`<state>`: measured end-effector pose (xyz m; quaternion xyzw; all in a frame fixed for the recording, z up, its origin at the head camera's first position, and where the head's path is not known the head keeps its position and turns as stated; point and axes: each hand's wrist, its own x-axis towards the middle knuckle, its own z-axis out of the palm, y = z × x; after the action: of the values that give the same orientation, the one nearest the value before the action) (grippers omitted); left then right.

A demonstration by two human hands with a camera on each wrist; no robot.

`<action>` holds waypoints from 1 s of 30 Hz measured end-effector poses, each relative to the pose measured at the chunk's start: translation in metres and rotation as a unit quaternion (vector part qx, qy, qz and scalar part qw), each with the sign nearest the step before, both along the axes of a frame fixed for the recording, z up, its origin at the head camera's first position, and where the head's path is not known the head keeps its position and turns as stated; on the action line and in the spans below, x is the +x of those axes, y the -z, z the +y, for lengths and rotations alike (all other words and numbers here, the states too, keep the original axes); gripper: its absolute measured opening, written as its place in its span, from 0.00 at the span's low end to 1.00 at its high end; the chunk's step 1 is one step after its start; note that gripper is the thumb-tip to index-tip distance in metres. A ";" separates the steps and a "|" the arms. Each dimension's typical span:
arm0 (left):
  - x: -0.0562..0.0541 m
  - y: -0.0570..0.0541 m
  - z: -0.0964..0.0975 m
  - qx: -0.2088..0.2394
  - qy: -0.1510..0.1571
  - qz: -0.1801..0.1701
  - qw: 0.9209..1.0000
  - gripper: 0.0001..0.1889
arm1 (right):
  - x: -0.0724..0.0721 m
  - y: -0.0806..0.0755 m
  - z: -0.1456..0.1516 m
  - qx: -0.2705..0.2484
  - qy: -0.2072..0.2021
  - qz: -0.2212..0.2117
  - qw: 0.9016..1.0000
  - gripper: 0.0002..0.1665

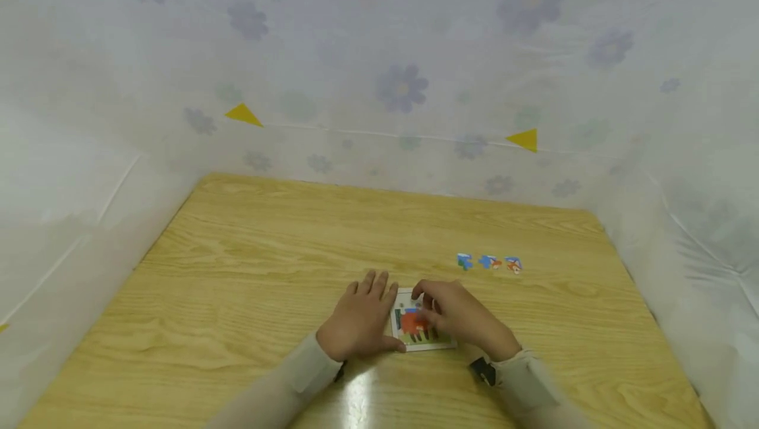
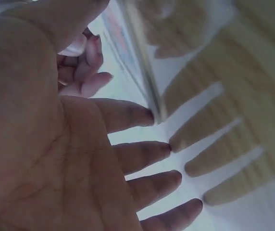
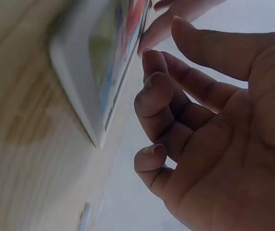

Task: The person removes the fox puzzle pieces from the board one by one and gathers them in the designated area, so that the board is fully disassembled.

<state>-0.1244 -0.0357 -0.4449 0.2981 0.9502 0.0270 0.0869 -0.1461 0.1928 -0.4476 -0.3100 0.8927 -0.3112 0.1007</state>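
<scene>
A small jigsaw puzzle in a white-bordered tray [image 1: 433,347] lies on the wooden table, its picture showing a red shape over green ground. Beside its left edge, my left hand [image 1: 363,317] rests with fingers spread; the index fingertip and thumb are at the border. The left wrist view shows that index fingertip against the tray's side [image 2: 144,72]. Over the tray's right part is my right hand [image 1: 465,314], hiding some of the picture. From the right wrist, its fingers [image 3: 154,98] look loosely curled, the thumb stands apart, and nothing shows between them.
Three loose puzzle pieces lie in a row behind and right of the tray: a blue-green one [image 1: 464,261], a blue-orange one [image 1: 490,262] and another with orange [image 1: 513,265]. Flower-printed white sheeting [image 1: 403,145] encloses the table's back and sides.
</scene>
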 end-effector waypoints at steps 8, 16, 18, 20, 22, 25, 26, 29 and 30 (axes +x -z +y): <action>-0.005 0.004 -0.003 0.012 0.002 0.030 0.999 0.55 | 0.005 0.005 -0.008 0.020 -0.019 -0.006 1.000 0.15; -0.008 0.006 -0.003 0.004 0.010 0.038 0.999 0.56 | 0.007 0.008 -0.011 0.031 0.004 -0.014 0.999 0.24; -0.008 0.007 -0.003 0.000 0.015 0.040 0.999 0.57 | 0.007 0.009 -0.011 0.035 0.007 -0.015 0.999 0.23; -0.008 0.008 -0.003 -0.004 0.017 0.044 0.999 0.58 | 0.007 0.009 -0.011 0.038 0.009 -0.017 0.999 0.21; -0.008 0.009 -0.002 -0.004 0.018 0.047 0.999 0.59 | 0.007 0.009 -0.012 0.039 0.009 -0.020 0.999 0.20; -0.008 0.010 -0.002 -0.007 0.018 0.048 0.999 0.58 | 0.008 0.008 -0.012 0.038 0.010 -0.025 0.999 0.19; -0.008 0.010 -0.002 -0.007 0.018 0.048 0.999 0.58 | 0.008 0.008 -0.012 0.037 0.010 -0.026 0.999 0.19; -0.009 0.010 -0.002 -0.008 0.019 0.045 0.999 0.59 | 0.007 0.007 -0.012 0.031 0.008 -0.024 0.999 0.16; -0.009 0.009 -0.002 -0.006 0.018 0.043 0.999 0.59 | 0.007 0.007 -0.012 0.027 0.007 -0.024 0.999 0.14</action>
<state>-0.1335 -0.0379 -0.4543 0.3158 0.9476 0.0073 0.0486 -0.1395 0.1813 -0.4548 -0.2937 0.9002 -0.2949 0.1282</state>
